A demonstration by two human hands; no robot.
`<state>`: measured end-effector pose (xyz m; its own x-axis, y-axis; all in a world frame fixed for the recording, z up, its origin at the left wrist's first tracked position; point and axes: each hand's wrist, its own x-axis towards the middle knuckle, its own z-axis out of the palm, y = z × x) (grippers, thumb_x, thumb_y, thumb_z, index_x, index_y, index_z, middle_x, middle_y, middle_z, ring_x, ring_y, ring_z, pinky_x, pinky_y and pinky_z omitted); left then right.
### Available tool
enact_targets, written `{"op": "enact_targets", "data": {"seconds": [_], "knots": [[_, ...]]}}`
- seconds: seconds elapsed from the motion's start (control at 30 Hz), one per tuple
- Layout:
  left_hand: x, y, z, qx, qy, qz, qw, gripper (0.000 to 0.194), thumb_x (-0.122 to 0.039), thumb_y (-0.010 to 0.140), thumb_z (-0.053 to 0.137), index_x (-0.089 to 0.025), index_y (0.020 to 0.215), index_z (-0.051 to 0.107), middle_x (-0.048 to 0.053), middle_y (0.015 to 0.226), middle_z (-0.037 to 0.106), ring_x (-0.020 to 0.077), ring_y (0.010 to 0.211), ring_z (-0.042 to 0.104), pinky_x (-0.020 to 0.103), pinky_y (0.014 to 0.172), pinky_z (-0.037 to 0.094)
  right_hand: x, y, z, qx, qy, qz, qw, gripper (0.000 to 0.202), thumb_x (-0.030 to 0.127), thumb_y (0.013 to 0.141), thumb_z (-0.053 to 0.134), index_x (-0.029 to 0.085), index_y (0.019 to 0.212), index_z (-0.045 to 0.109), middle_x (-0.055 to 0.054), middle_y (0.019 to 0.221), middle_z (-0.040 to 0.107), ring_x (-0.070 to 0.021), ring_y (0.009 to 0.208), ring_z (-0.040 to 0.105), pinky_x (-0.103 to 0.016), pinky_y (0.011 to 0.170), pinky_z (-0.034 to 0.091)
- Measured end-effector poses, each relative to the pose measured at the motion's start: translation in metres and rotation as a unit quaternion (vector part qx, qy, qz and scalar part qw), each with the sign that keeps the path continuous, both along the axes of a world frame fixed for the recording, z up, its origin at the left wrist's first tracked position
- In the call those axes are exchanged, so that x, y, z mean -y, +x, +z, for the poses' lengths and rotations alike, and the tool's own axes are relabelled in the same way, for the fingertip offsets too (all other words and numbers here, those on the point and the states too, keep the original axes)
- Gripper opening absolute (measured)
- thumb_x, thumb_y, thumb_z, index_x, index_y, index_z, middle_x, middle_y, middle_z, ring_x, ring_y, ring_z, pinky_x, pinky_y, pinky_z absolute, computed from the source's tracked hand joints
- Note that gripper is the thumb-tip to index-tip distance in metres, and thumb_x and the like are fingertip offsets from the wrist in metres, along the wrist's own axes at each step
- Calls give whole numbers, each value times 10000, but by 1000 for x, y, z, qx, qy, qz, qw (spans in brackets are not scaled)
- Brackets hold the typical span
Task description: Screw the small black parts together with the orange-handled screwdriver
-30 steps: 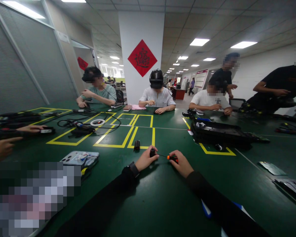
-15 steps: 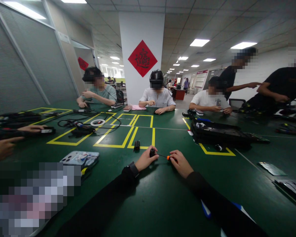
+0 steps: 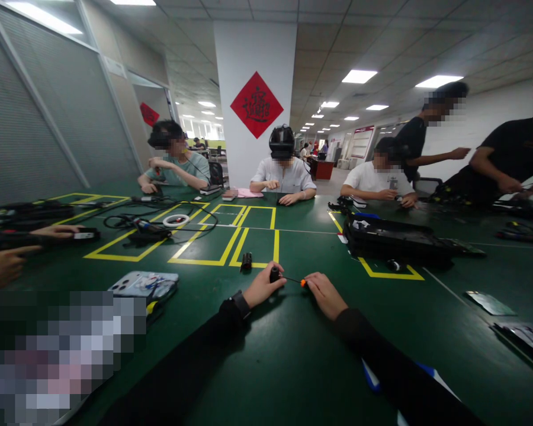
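Note:
Over the green table, my left hand (image 3: 260, 286) is closed around a small black cylindrical part (image 3: 274, 274), held between thumb and fingers. A screwdriver (image 3: 303, 283) with an orange collar lies in my right hand (image 3: 327, 296); the fingers cover most of its handle. Its thin shaft points left to the black part, and whether the tip is touching or inside it cannot be made out. Just beyond my left hand, a short dark ribbed cylinder (image 3: 246, 261) rests by the yellow tape.
Ahead are yellow tape outlines (image 3: 199, 262) and coiled black cables (image 3: 137, 228). A black open housing (image 3: 395, 236) stands at right. A phone (image 3: 144, 284) lies left, near another person's hands (image 3: 4, 266). Blue-and-white packets (image 3: 372, 376) lie beneath my right forearm. Several people sit across the table.
My right fingers have shifted on the screwdriver handle and now lie straighter over it. My left hand stays in place. A standing person at right has moved slightly.

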<state>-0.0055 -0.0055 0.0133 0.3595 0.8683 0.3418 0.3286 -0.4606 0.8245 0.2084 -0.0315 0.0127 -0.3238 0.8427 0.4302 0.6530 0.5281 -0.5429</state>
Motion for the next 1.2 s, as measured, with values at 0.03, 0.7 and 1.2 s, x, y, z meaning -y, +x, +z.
{"op": "enact_targets", "data": {"seconds": [0.03,0.7,1.2], "knots": [[0,0,1,1,-1,0,1000,253,-293,715,535,-191,936,467,-5,816,546,125,752,510,266,746,391,0,0,0,4,1,2,1000,279,222,861,310,175,899,583,-69,929,553,-167,917,478,-335,854,365],[1,0,2,6,-3,15,1000,274,-385,736,509,-180,916,486,2,815,524,125,748,489,259,727,388,-1,-2,1,28,0,-23,999,255,254,848,346,179,860,589,-59,877,574,-169,868,488,-326,813,363],[3,1,4,16,-11,17,1000,248,-373,755,479,-177,906,487,0,791,518,114,699,479,251,697,390,5,-5,6,48,26,-47,997,203,276,810,413,195,937,548,-59,933,558,-191,923,460,-349,823,341]]}}
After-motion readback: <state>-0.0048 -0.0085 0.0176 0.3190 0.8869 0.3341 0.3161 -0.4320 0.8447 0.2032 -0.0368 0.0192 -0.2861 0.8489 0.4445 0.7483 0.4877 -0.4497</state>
